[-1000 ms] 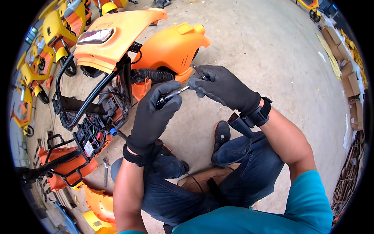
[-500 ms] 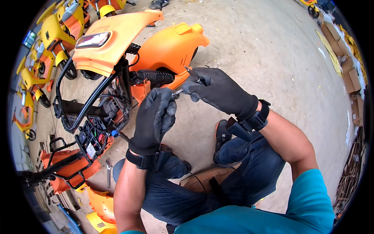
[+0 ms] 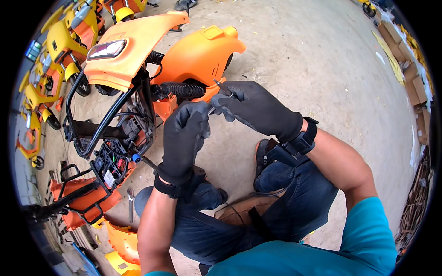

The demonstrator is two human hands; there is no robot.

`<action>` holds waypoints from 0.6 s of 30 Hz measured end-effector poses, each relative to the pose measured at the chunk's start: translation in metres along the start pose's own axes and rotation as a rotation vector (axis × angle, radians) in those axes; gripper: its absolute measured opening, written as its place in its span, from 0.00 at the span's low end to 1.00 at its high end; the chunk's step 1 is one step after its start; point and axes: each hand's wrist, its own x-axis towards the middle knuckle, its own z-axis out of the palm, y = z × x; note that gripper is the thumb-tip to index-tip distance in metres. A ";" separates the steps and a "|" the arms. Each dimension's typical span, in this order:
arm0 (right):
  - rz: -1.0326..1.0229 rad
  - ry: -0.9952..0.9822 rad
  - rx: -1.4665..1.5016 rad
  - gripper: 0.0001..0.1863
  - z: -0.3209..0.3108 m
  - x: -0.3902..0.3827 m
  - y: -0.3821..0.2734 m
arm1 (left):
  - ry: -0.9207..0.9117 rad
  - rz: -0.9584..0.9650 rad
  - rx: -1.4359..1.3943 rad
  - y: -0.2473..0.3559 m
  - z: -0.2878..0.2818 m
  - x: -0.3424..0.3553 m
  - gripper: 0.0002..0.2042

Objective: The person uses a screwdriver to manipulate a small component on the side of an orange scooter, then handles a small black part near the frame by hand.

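My left hand [image 3: 184,133], in a black and grey work glove, is closed with fingertips pinched on a small metal piece [image 3: 211,110], which shows only as a sliver between both hands. Opposite it, my right hand [image 3: 253,106], gloved alike, is closed around a slim dark tool [image 3: 223,87] whose pointed end sticks out past the index finger; the rest is hidden in the palm. Both sets of fingertips meet or nearly meet in front of the half-stripped orange scooter [image 3: 115,60]. Its black tube frame [image 3: 105,120] and exposed wiring [image 3: 113,161] lie left of my left hand.
An orange rear fender [image 3: 198,55] with a black coil shock absorber [image 3: 184,90] sits beyond my hands. On the floor lie a wrench [image 3: 130,204] and loose orange panels [image 3: 122,239]. Yellow scooters [image 3: 60,41] line the far left; cardboard boxes [image 3: 414,85] stand along the right.
My left hand has turned slightly and come up closer to the right, covering more of the metal piece. The right hand has shifted slightly left, still holding the dark tool.
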 end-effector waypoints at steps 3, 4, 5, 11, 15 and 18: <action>0.020 0.006 0.026 0.16 0.001 -0.002 0.003 | 0.009 -0.065 -0.023 0.003 -0.001 0.003 0.12; 0.026 0.003 0.018 0.15 0.001 -0.003 0.003 | 0.021 -0.071 -0.026 0.005 0.001 0.003 0.12; 0.033 -0.001 0.010 0.14 0.001 -0.003 0.001 | 0.032 -0.077 -0.030 0.007 0.001 0.003 0.12; -0.149 -0.023 -0.090 0.13 0.011 -0.005 -0.004 | 0.024 -0.080 -0.170 0.004 -0.008 0.004 0.10; -0.334 -0.029 -0.239 0.17 0.007 0.001 0.009 | -0.013 -0.105 -0.211 -0.001 -0.007 0.001 0.10; -0.286 -0.042 -0.262 0.18 0.009 -0.001 0.002 | 0.007 0.021 -0.094 -0.011 -0.008 0.002 0.12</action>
